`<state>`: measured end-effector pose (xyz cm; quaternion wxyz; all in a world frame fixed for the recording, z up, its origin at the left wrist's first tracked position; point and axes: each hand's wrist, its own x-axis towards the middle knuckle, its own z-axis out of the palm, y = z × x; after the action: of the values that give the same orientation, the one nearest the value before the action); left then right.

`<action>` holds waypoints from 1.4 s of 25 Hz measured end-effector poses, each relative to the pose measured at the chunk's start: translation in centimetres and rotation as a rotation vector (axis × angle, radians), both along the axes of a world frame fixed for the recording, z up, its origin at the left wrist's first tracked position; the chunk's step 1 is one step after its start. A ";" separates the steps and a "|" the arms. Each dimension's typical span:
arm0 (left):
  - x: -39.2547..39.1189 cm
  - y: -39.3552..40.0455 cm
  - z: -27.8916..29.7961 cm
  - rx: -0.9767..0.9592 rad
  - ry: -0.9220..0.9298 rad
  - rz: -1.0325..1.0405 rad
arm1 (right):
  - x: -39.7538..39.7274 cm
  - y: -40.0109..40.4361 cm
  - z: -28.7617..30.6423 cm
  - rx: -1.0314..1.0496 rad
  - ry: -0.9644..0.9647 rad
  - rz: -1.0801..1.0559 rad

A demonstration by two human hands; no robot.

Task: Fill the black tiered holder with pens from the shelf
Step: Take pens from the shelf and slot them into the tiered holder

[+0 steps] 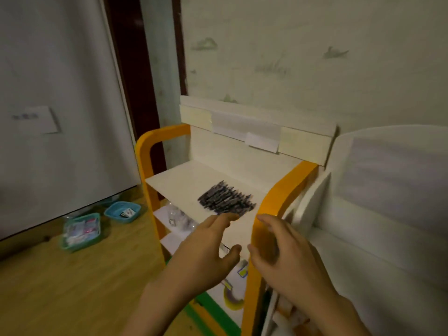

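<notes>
Where the white top shelf (184, 187) of the orange-framed rack crosses the middle of the frame, one pile of dark pens (226, 199) lies on it, right of centre and near the orange side rail (286, 190). The pens lie side by side in a tight, slanted bundle; motion blur keeps them from being counted singly, though there are plainly many. The black tiered holder does not show anywhere in the frame.

Two hands reach in from the bottom edge. The left hand (206, 248) is just below centre, fingers straight and loosely spread, thumb out to the right, gripping nothing; its fingertips (226, 218) reach the pile's near edge, but whether they touch the pens cannot be told. The right hand (281, 253) sits just beside it, in front of the orange rail, fingers relaxed and lightly bent, also holding nothing.

Below the top shelf, two lower shelves show at the left side of the rack, with clear, blurred items on them. On the wooden floor (72, 287) at the lower left stand two teal baskets: a bigger one (81, 232) with small packets and a smaller one (122, 211) further back. A white board leans against the wall at the upper left.
</notes>
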<state>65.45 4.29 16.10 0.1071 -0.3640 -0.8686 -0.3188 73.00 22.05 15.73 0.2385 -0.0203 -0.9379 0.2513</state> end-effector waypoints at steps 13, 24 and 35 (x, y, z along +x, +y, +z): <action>-16.4 -8.2 -1.6 0.031 -0.033 0.017 | -17.1 -6.7 -2.6 0.057 -0.088 -0.066; -36.4 0.6 -3.8 -0.087 -0.135 -0.125 | -32.8 -0.8 -6.5 0.006 -0.140 -0.284; -46.3 8.3 -13.3 -0.356 -0.395 -0.051 | -38.2 2.1 -11.1 -0.003 -0.346 -0.497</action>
<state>19.14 12.62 2.84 -0.1380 -0.3294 -0.9056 -0.2286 34.79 24.18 4.62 0.1292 -0.2923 -0.9304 0.1795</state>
